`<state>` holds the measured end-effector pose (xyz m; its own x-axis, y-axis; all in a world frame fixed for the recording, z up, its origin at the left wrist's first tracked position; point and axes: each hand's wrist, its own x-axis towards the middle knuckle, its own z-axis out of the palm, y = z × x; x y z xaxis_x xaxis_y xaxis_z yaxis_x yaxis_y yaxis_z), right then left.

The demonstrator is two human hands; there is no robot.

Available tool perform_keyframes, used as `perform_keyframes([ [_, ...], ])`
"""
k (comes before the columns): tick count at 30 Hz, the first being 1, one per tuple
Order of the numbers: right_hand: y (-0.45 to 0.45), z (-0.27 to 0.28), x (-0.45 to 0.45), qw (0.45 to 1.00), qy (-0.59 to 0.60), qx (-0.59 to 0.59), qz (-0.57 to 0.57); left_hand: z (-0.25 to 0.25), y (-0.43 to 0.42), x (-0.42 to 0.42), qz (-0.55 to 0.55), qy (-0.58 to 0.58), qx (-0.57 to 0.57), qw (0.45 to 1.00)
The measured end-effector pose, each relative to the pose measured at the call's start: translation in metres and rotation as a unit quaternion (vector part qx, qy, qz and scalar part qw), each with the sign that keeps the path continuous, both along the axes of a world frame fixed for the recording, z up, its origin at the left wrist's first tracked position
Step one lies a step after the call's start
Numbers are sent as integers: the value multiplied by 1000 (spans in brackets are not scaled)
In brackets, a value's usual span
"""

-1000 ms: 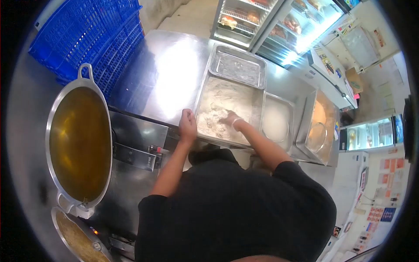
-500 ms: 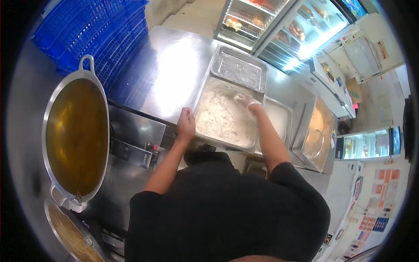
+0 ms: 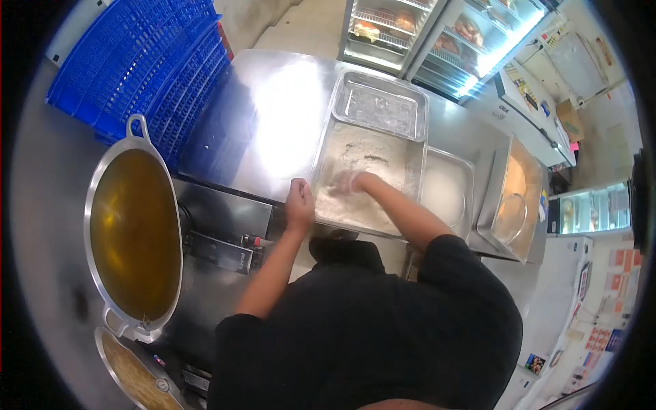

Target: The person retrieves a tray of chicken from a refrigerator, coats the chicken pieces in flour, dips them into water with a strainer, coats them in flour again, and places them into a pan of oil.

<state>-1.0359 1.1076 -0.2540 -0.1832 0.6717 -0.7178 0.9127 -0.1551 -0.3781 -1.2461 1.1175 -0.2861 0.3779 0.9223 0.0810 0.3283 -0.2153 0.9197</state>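
My left hand (image 3: pixel 299 201) is curled closed beside the left rim of a deep metal tray (image 3: pixel 319 160). Whether its fingers grip the rim is hidden. My right hand (image 3: pixel 348 183), in a thin clear glove, is low in the tray among white flour (image 3: pixel 403 158). Motion smears its fingers, and what they touch is unclear. The flour is heaped unevenly, with a bare-looking dark patch towards the back. A shallower metal pan (image 3: pixel 379 106), dusted with white, sits over the tray's far end.
To the left stands a large pan of amber oil (image 3: pixel 133 236), a second pan (image 3: pixel 137 369) nearer me. Blue plastic baskets (image 3: pixel 137 61) are at the back left. Rightward are a tray of white powder (image 3: pixel 443 188) and a tray holding orange contents and a wire strainer (image 3: pixel 511 219).
My right hand has swept left and towards me through the tray, and the lumpy heap there looks flatter. My left hand stays by the rim. The whole view has shifted slightly.
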Motion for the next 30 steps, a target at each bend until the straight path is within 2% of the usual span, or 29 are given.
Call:
perform_keyframes([
  [2,-23,-47,40,991,31,120,57,-2,0,2,15,-32,39,999],
  [4,-36,-58,88,993,43,112,-12,-1,-3,5,25,-46,59,997],
  [7,-55,-8,108,965,-88,110,-223,4,-3,4,29,-29,56,998],
  [9,-63,-41,107,946,-12,54,-319,2,-1,2,20,-10,42,999],
  [11,-69,-81,94,938,20,82,-336,-2,-3,4,32,-30,58,997],
  [13,-85,-107,59,942,6,192,-275,-3,-1,6,38,-42,69,996],
  [14,-87,-109,59,941,32,174,-288,-2,-2,5,36,-43,69,996],
  [16,-93,-107,67,935,82,141,-315,0,-2,3,31,-36,60,997],
  [18,-113,-96,83,928,47,281,-239,4,-2,3,21,-20,38,999],
  [19,-110,-59,78,920,82,217,-316,7,-3,3,36,-1,84,996],
  [20,-107,-16,72,898,108,158,-396,10,-4,4,48,17,129,990],
  [21,-107,8,64,875,111,156,-445,15,-5,6,59,34,175,982],
  [23,-111,27,55,822,117,150,-537,34,-24,11,-38,25,275,960],
  [24,-107,8,53,761,164,189,-598,47,-35,14,-79,25,324,942],
  [26,-102,-49,46,619,249,251,-701,79,-70,43,-176,-101,330,922],
  [27,-106,-50,39,542,327,227,-740,106,-85,55,-200,-101,323,920],
  [29,-110,-46,29,366,468,175,-785,97,-93,82,-211,-71,300,928],
  [30,-113,-74,41,371,556,166,-725,93,-94,93,-199,-47,295,933],
])
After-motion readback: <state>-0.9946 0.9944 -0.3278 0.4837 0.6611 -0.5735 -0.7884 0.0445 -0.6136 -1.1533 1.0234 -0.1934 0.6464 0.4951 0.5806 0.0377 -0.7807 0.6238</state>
